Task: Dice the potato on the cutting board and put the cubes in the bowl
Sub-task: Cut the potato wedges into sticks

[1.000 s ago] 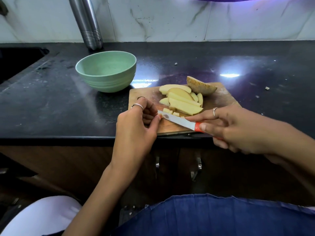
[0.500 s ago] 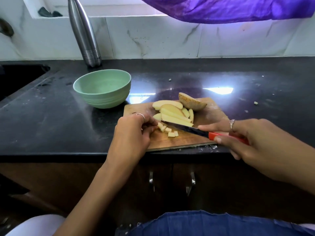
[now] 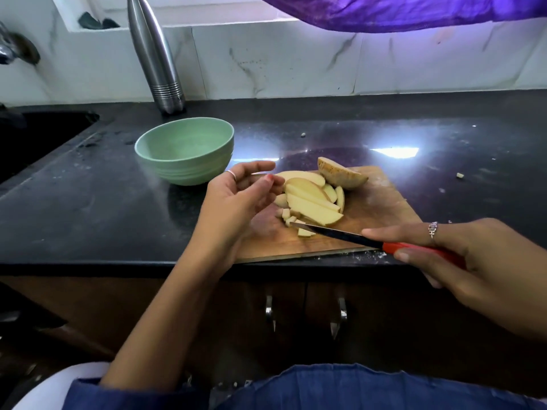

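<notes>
Item, potato, partly cut: pale slices [image 3: 313, 202] are lying fanned at the middle of the board [image 3: 381, 208], an uncut skin-on piece [image 3: 340, 174] is sitting behind them, and a few cubes [image 3: 291, 218] are lying at the slices' near left end. Right hand [image 3: 473, 261] is gripping the knife [image 3: 349, 236] by its red handle, forefinger laid along the blade, tip resting beside the cubes. Left hand [image 3: 239, 199] is hovering with fingers loose and spread, holding nothing, just left of the slices. Bowl [image 3: 185, 150] is standing on the counter [image 3: 74, 202] behind and left of the board, looking empty. Risks, as judged: the left fingers are lying near the blade's tip, so a hurried stroke could nick them; the stacked slices could slide under pressure, giving uneven dice; cubes could roll off the board's near edge, which is sitting at the counter's lip. Surroundings: a steel bottle [image 3: 157, 57] is standing at the wall behind the bowl, a sink [image 3: 38, 134] is lying far left, purple cloth [image 3: 399, 10] is hanging overhead, crumbs are dotting the counter. Nothing is blocking the path from board to bowl.
</notes>
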A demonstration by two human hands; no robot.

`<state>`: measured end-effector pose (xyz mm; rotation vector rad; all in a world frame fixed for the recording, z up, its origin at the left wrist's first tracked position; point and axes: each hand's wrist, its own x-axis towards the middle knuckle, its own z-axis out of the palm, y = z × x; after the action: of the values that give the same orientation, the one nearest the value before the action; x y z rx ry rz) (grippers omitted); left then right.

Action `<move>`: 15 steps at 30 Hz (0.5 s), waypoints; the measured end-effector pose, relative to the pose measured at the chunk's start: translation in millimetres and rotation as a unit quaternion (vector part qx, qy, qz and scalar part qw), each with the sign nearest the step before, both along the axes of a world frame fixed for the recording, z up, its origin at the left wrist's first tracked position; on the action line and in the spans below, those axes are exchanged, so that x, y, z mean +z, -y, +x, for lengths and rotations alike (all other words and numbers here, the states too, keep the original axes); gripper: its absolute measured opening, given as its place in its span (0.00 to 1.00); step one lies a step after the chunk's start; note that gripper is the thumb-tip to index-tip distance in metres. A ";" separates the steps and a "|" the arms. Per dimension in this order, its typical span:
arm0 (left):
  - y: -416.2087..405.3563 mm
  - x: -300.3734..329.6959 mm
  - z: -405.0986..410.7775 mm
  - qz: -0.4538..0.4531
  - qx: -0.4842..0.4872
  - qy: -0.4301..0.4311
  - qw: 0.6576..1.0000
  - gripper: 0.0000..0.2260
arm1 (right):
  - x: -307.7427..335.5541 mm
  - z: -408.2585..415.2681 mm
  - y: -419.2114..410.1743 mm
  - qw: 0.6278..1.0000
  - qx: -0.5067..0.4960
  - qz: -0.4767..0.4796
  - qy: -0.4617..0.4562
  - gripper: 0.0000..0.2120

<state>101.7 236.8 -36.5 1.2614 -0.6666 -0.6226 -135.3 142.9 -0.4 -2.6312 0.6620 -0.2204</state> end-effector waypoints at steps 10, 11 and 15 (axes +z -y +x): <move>-6.0 3.4 20.1 0.106 -0.011 0.302 0.947 0.07 | 5.2 -3.6 1.2 0.999 -0.027 -0.017 -0.018 0.20; -3.5 4.5 18.0 0.131 -0.034 0.354 0.925 0.10 | 4.1 -3.0 1.9 0.999 -0.026 -0.019 -0.017 0.20; 12.0 11.2 5.0 0.208 -0.065 0.496 0.840 0.26 | -1.3 1.1 -1.9 0.999 -0.021 -0.035 -0.013 0.16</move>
<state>106.7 224.8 -25.4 1.9676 -1.5431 -0.1651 -134.2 144.8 -1.7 -2.6929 0.7321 -0.2254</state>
